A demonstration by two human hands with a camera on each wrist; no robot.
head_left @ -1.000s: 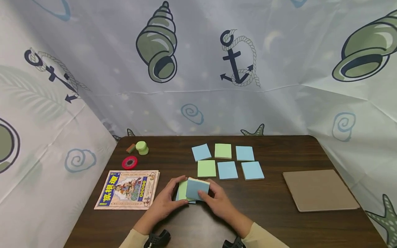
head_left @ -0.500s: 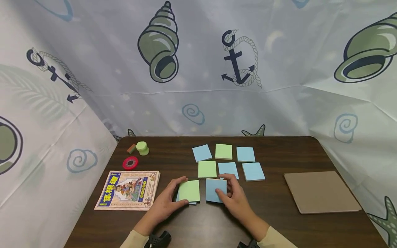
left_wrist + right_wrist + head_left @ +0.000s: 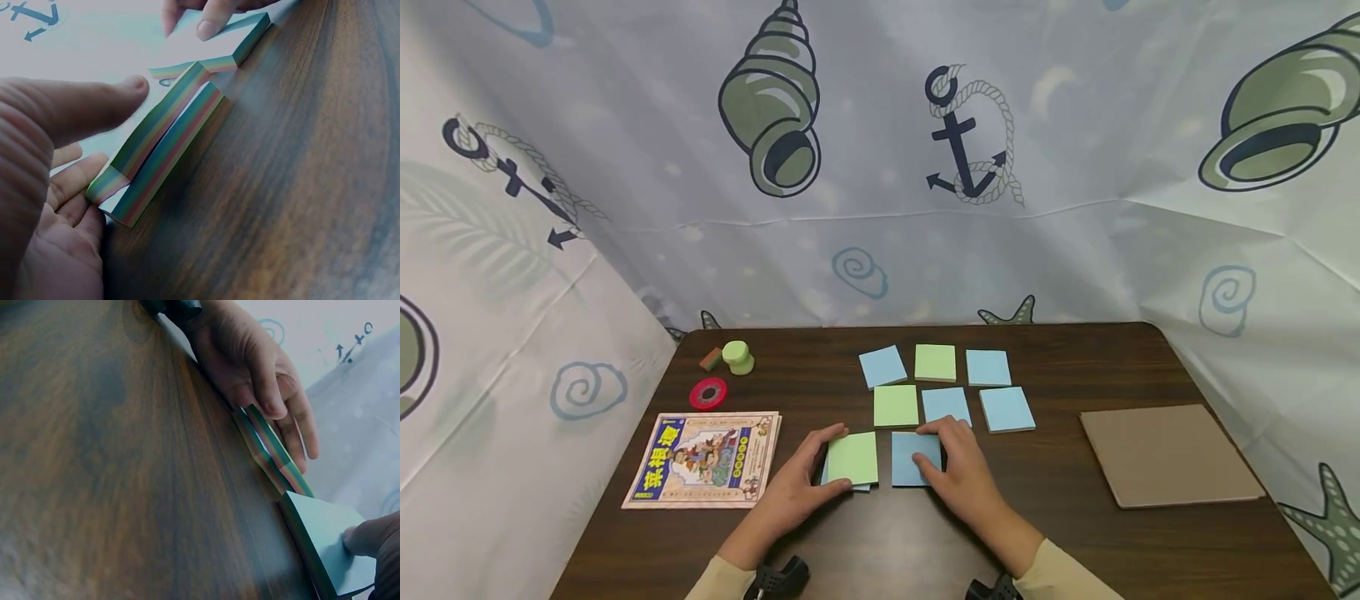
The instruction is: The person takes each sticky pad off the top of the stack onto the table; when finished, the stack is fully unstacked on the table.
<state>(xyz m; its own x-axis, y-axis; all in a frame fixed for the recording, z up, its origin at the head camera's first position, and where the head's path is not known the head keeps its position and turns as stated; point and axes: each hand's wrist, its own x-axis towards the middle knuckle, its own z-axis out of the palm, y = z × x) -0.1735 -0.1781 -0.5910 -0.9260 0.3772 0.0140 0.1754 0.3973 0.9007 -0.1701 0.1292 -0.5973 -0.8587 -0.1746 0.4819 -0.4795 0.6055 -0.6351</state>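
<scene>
A green sticky note pad [image 3: 852, 458] lies on a blue sticky note pad [image 3: 860, 488], slightly askew, on the table. My left hand [image 3: 793, 486] curves around their left side. Its fingers touch the stack's end in the left wrist view, while the thumb stands apart from the striped edges. To the right, my right hand [image 3: 961, 473] holds another blue sticky note pad [image 3: 906, 462], thumb on its top and fingers at its far edge. That pad appears flat on the table, and a narrow gap separates it from the stack. The right fingertips are partly hidden.
Several blue and green pads [image 3: 896, 406] lie in two rows beyond the hands. At left are a booklet [image 3: 703, 460], a red ring [image 3: 708, 392], a green knob-shaped object [image 3: 738, 357] and a small brown block [image 3: 711, 359]. A brown board [image 3: 1171, 456] lies at right.
My right hand has moved the blue pad off the green one to the right and lowered it to the table. The left hand has stayed by the stack.
</scene>
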